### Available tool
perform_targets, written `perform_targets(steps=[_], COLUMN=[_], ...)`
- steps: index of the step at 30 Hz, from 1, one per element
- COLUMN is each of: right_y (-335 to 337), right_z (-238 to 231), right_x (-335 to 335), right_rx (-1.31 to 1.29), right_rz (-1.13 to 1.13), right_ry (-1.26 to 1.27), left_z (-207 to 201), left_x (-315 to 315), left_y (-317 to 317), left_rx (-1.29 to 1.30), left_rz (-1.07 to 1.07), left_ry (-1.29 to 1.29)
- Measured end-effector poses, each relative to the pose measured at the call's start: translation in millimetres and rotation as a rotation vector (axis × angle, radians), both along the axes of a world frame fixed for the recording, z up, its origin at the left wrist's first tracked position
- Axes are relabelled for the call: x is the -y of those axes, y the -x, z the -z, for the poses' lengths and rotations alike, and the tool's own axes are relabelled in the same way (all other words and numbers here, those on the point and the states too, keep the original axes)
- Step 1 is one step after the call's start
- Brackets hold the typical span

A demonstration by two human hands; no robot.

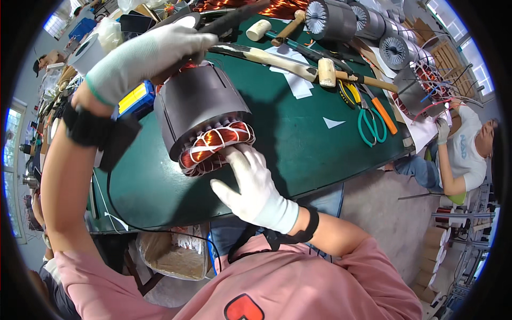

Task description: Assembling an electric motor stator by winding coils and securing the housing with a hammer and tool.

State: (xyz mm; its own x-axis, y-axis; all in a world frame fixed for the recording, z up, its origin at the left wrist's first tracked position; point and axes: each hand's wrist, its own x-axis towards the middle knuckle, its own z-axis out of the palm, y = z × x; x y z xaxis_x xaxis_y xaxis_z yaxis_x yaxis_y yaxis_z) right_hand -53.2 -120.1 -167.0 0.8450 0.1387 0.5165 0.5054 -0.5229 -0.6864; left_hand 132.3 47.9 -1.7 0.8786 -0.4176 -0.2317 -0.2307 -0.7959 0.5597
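Observation:
A grey motor stator (200,104) lies on its side on the green table, its copper winding (216,144) laced with white cord and facing me. My right hand (248,186), in a white glove, touches the near winding. Its fingers reach in at the bore, tips hidden, with the thumb held apart. At the stator's far end my gloved left hand (160,53) is closed round what looks like a long dark bar (232,20). Part of that bar is hidden behind the hand. The far winding is mostly covered.
Right of the stator lie mallets (327,73), yellow-handled pliers (349,93), green-handled scissors (372,127) and an orange-handled tool (384,114). More stators (330,20) stand at the back. A blue-and-yellow box (136,98) sits left. A co-worker (464,144) handles another stator at right.

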Motion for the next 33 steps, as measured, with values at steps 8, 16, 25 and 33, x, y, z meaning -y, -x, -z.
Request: perform_targets(steps=[8, 16, 25, 33], right_y=[-45, -120, -90, -42], right_z=[-14, 29, -6, 46], right_x=[224, 361, 324, 433], right_rx=[-0.102, 0.12, -0.1, -0.178], right_rz=[0.351, 0.797, 0.603, 0.96], right_ry=[0.248, 1.131, 1.034, 0.715], left_z=[58, 169, 185, 175], left_x=[-54, -4, 7, -6], left_y=[176, 202, 165, 156], left_rx=[0.708, 0.478, 0.68, 0.517], left_rz=[-0.748, -0.792, -0.665, -0.637], left_ry=[0.515, 0.657, 0.566, 0.565])
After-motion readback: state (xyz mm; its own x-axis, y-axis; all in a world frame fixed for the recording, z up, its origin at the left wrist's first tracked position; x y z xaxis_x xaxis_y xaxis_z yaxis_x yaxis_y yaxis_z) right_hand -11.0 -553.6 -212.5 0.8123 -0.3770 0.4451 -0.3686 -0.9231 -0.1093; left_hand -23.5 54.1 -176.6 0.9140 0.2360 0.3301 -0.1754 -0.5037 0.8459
